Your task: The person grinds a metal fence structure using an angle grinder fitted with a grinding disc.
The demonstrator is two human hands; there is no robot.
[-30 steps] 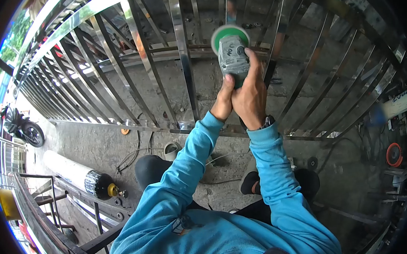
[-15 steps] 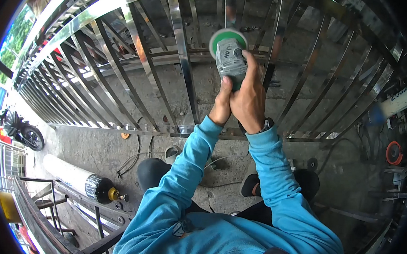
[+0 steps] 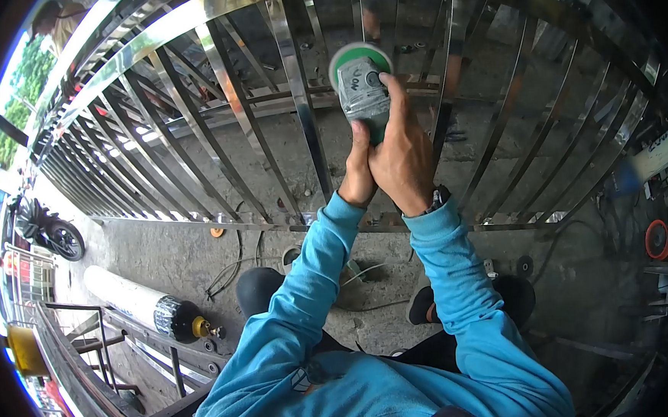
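Observation:
Both my hands are closed around the body of an angle grinder [image 3: 365, 96], a grey, tape-wrapped tool with a green and white disc [image 3: 338, 64] at its far end. My left hand [image 3: 357, 167] grips the near part from the left, thumb lying along it. My right hand [image 3: 405, 158] wraps the right side, with its index finger stretched toward the grinder's head. The tool is over the shiny metal railing [image 3: 300, 96], between two of its upright bars. Whether the disc touches metal cannot be made out.
A gas cylinder [image 3: 137, 297] lies on the concrete at left, beside a dark metal frame [image 3: 175, 363]. A motorcycle [image 3: 56, 233] stands farther left. Another person [image 3: 63, 26] is at upper left. Cables [image 3: 227, 276] and an orange reel [image 3: 658, 239] are also around.
The grinder and both hands have shifted slightly left against the railing bars. My view has turned a little, so the cylinder and motorcycle appear farther right, and more of the other person shows.

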